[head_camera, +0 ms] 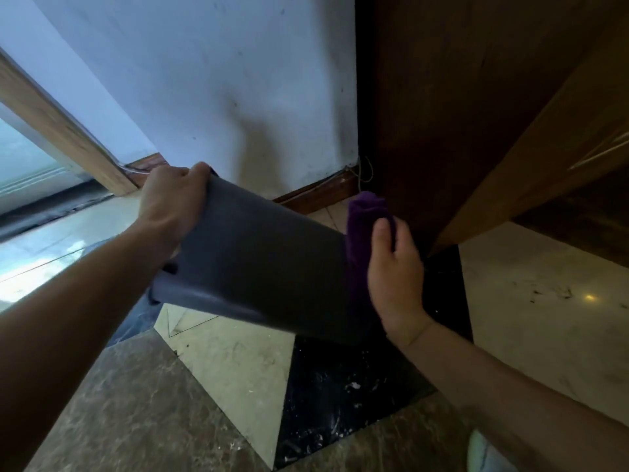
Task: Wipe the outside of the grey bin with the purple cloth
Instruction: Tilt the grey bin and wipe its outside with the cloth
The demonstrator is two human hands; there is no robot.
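The fingers of the left hand (170,202) are curled over one end of the grey bin (262,264), with the fingertips hidden behind it, so how far they wrap cannot be told. The fingers of the right hand (394,267) are pressed together and flat against the purple cloth (360,226), the thumb laid along its outer face, so that the folded cloth is sandwiched between palm and the other end of the bin. The bin is held off the floor (238,362), tipped on its side between the two hands, in front of the white wall (211,80) and just beside the dark wooden cabinet (442,97). It is judged to be light, since it is carried at one end by a single hand, and stiff, as its wall shows no dent under the grip. Its smooth plastic skin is likely to be slippery, so a hold at the thicker rim or over an edge is judged safest. The cloth looks soft and plush, and is expected to bunch unless kept flat under the palm.
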